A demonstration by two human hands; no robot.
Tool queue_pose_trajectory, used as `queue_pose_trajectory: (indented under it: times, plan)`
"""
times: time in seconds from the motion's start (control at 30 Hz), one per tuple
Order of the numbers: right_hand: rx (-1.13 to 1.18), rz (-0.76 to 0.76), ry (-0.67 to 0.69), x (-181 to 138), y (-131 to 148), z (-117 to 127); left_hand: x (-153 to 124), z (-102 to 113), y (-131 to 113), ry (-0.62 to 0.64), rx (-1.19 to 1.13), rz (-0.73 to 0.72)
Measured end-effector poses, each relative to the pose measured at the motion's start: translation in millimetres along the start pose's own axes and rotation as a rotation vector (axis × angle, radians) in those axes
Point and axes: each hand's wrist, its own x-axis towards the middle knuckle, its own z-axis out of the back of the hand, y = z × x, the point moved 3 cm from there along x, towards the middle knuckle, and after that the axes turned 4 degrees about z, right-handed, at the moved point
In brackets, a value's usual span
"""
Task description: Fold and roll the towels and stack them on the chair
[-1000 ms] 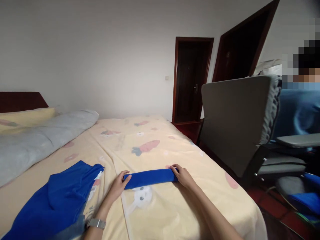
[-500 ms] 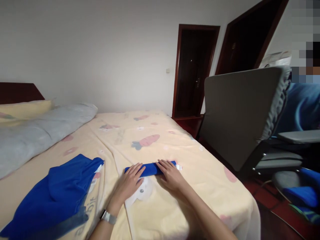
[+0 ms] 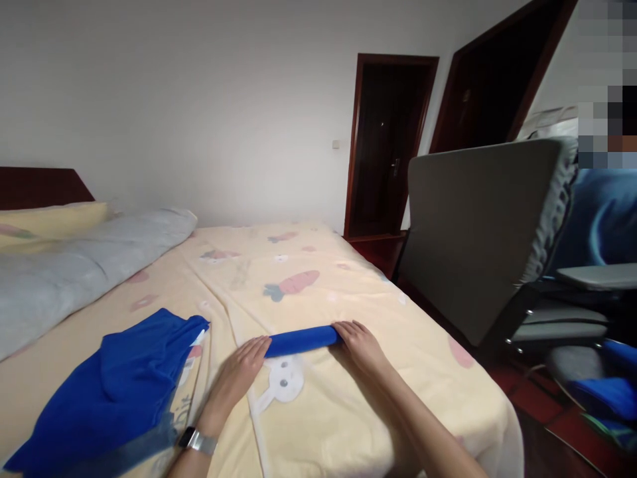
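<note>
A tightly rolled blue cloth (image 3: 302, 340) lies across the bed in front of me. My left hand (image 3: 245, 360) is closed over its left end, with a watch (image 3: 196, 439) on that wrist. At the other end, the fingers of my right hand (image 3: 359, 342) wrap over the roll; my palms hide both tips. To the left, a loose blue garment (image 3: 112, 385) is spread out with some folds, a darker strip along its near edge. A white rabbit print (image 3: 287, 384) shows on the cream bedsheet (image 3: 343, 411) just below the roll.
A long grey pillow (image 3: 89, 265) and a yellow pillow (image 3: 54, 216) lie by the headboard (image 3: 42, 188). Right of the bed stands a grey chair-like backrest (image 3: 478, 226), with a person in dark blue (image 3: 607, 212) beyond it. Dark doors (image 3: 385, 146) are behind.
My hands have moved apart, from the top of the blue roll out to its two ends. More of its middle shows now. The loose garment stays put.
</note>
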Motion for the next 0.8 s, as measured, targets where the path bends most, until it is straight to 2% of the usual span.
queue_pose_trajectory:
  times: [0.13, 0.27, 0.33, 0.4, 0.47, 0.53, 0.67, 0.8]
  plan:
    - [-0.004, 0.043, -0.014, -12.9, -3.7, 26.9, -0.3, 17.7, -7.4, -0.060, -0.084, -0.026]
    - [0.185, -0.037, 0.058, -32.6, -2.5, 56.0, -10.1, 44.2, -13.2, -0.114, -0.324, 0.040]
    - [0.373, -0.121, 0.143, -43.5, -0.8, 67.5, -19.7, 55.2, -13.0, -0.033, -0.531, 0.175]
    - [0.582, -0.195, 0.227, -52.9, 2.0, 75.7, -30.0, 61.3, -11.2, 0.115, -0.774, 0.343]
    - [0.752, -0.252, 0.280, -59.7, 4.5, 80.6, -37.2, 64.4, -9.2, 0.233, -1.003, 0.459]
    - [0.861, -0.297, 0.309, -64.1, 5.8, 81.4, -39.8, 66.4, -6.9, 0.267, -1.173, 0.512]
    - [0.992, -0.381, 0.351, -68.0, 6.3, 75.3, -46.3, 64.8, -6.5, 0.269, -1.334, 0.616]
    - [1.105, -0.467, 0.325, -67.4, 10.0, 71.1, -65.9, 58.4, -20.8, 0.216, -1.387, 0.694]
